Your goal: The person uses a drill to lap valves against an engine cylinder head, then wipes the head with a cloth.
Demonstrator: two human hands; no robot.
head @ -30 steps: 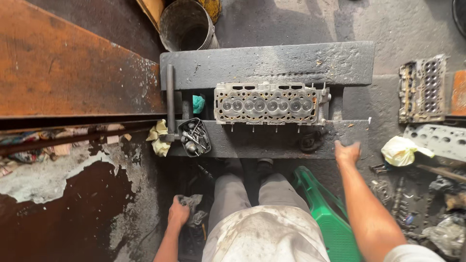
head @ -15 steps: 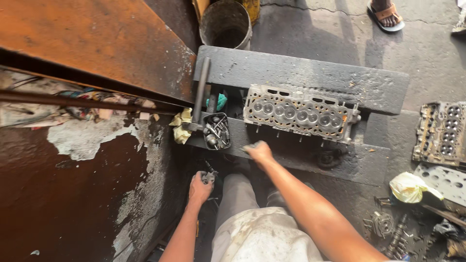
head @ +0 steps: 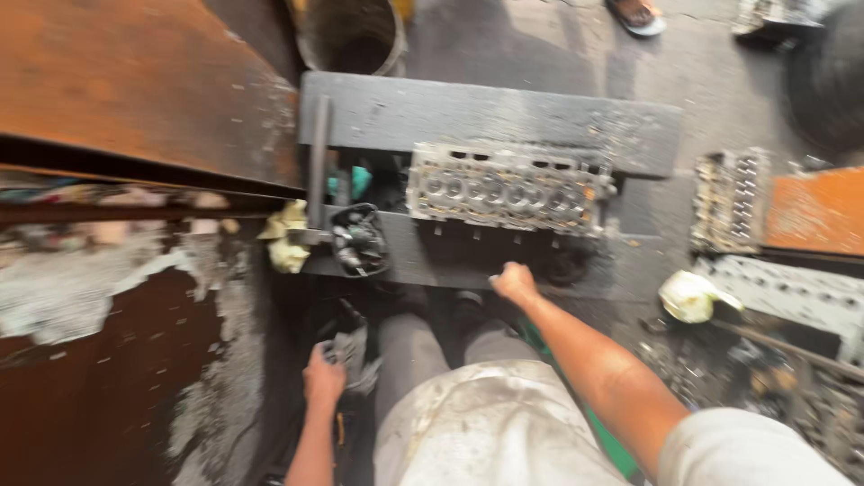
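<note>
A grey rag (head: 353, 353) is gripped by the left hand (head: 322, 378), fingers closed around it, low beside the left knee. The right hand (head: 515, 283) is held as a loose fist at the near edge of the dark table (head: 504, 112), just below the cylinder head (head: 508, 189) lying on it.

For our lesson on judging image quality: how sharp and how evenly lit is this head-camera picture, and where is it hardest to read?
Head view: motion blur smears the whole frame, softening the cylinder head and the small parts in the black tub; daylight brightens the concrete floor at top, while the gap around the left hand lies in deep shadow; the right hand is lit but blurred; no strong glare.
</note>
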